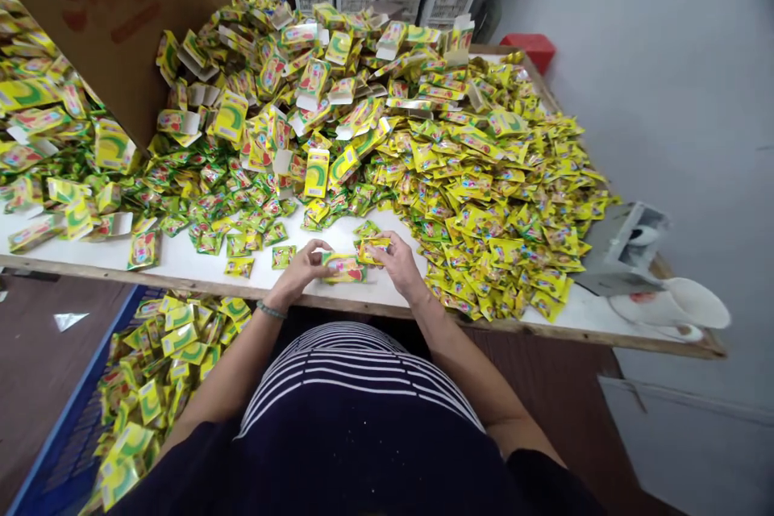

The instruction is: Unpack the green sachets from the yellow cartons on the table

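Carton (346, 269), one, pinched in the left hand (302, 269); one yellow sachet (373, 251) pinched in the right hand (399, 261).

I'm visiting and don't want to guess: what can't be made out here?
Head view:
Small print on the yellow-and-green cardboard box in the left hand: too small.
Part of the shiny yellow packet: hidden by the right hand.
Near end of the blue plastic crate: cut off by the bottom edge.
Top of the brown cardboard panel: cut off by the top edge.

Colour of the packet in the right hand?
Mostly yellow: the packet in the right hand shows best in the head view.
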`<control>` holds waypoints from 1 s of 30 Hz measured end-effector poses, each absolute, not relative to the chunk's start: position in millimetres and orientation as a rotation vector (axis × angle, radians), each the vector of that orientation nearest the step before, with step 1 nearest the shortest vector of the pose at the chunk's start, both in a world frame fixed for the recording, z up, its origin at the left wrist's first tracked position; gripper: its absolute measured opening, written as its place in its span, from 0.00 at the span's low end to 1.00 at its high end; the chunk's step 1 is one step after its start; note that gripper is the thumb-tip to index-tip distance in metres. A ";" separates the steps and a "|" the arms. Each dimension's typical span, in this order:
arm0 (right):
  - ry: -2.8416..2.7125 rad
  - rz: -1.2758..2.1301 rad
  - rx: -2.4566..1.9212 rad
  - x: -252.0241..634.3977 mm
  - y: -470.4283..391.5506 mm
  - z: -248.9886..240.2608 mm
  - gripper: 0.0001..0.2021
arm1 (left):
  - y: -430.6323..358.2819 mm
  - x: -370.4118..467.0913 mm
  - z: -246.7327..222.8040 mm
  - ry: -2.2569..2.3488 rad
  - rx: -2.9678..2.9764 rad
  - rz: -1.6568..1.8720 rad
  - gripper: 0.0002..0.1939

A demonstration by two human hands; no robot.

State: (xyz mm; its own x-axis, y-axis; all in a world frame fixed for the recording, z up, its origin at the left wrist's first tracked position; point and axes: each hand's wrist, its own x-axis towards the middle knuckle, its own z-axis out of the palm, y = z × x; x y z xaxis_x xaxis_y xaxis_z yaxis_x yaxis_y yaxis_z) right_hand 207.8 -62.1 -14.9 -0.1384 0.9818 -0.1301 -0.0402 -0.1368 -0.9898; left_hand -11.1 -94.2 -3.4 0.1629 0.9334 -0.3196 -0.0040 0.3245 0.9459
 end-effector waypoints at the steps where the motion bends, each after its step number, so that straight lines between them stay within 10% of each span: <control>1: -1.256 1.408 -1.216 207.3 -62.7 -15.2 0.21 | -92.0 -11.8 -2.4 1.237 1.134 0.775 0.28; 8: -1.484 1.189 -1.283 201.0 -65.2 -19.4 0.17 | -69.2 11.8 7.7 1.476 1.679 0.369 0.16; 30: -1.569 0.842 -1.422 231.5 -54.9 12.6 0.15 | -91.1 16.3 -8.7 1.276 0.694 1.413 0.27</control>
